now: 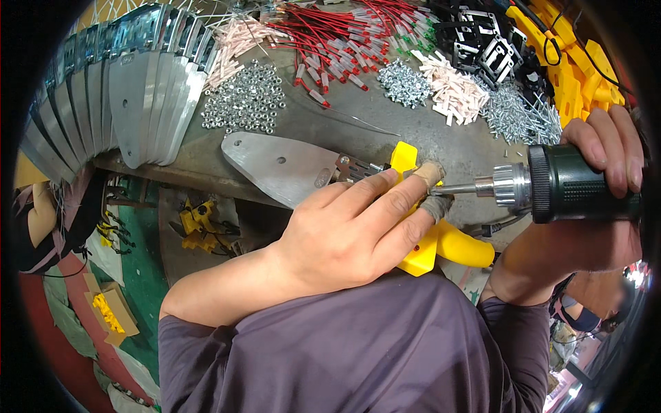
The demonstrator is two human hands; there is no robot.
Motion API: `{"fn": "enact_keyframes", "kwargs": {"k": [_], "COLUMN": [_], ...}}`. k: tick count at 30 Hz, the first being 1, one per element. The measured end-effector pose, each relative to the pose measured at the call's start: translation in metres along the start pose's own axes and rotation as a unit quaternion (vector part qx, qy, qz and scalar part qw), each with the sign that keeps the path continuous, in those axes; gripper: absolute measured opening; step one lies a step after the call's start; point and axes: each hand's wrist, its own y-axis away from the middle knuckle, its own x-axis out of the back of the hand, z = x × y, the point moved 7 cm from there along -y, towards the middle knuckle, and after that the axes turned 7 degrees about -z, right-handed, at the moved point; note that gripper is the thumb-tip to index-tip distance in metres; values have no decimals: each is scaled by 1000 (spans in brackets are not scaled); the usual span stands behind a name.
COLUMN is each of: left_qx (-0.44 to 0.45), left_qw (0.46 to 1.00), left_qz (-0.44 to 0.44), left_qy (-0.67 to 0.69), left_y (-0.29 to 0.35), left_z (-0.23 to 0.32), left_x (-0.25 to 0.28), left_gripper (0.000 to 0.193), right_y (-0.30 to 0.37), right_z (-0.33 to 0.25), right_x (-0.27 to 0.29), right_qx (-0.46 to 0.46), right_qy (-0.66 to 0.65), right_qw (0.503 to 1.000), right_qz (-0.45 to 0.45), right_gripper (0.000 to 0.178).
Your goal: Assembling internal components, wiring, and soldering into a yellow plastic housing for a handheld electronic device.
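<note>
My left hand (348, 237) is closed over a yellow plastic handle housing (463, 249), with tan and grey coverings on some fingertips. A flat grey metal plate (292, 164) with a rounded, tapering end extends leftward from this piece, past a slotted metal bracket (351, 168). Wrapped around a dark green electric screwdriver (575, 182) is my right hand (613, 151). The screwdriver lies level, its bit pointing left and reaching the housing beside my left fingertips. Those fingers hide where the tip meets it.
Along the bench lie nuts (244, 96), red-wired parts (337, 41), pale ceramic-looking sleeves (458, 89) and screws (520, 113). Grey metal plates (131, 103) stand in a row at left. Black brackets (492, 51) and yellow housings (585, 76) are piled at far right.
</note>
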Motion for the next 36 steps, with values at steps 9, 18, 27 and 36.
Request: {"fn": "enact_keyframes", "kwargs": {"k": [9, 18, 27, 36], "left_qx": [-4, 19, 37, 10], "left_qw": [1000, 1000, 999, 999], "left_qz": [4, 24, 17, 34], "left_qy": [11, -6, 14, -18], "left_y": [3, 8, 10, 12], "left_z": [1, 2, 3, 4], "left_x": [-2, -4, -4, -5], "left_gripper": [31, 25, 34, 34], "right_y": [4, -4, -21, -29], "right_z": [-2, 21, 63, 97], "right_x": [1, -8, -7, -6], "right_qx": [0, -28, -133, -80], "right_qy": [-5, 67, 81, 28], "right_qw": [1000, 997, 977, 989], "right_qz": [1, 13, -144, -125], "right_gripper": [28, 33, 39, 49]}}
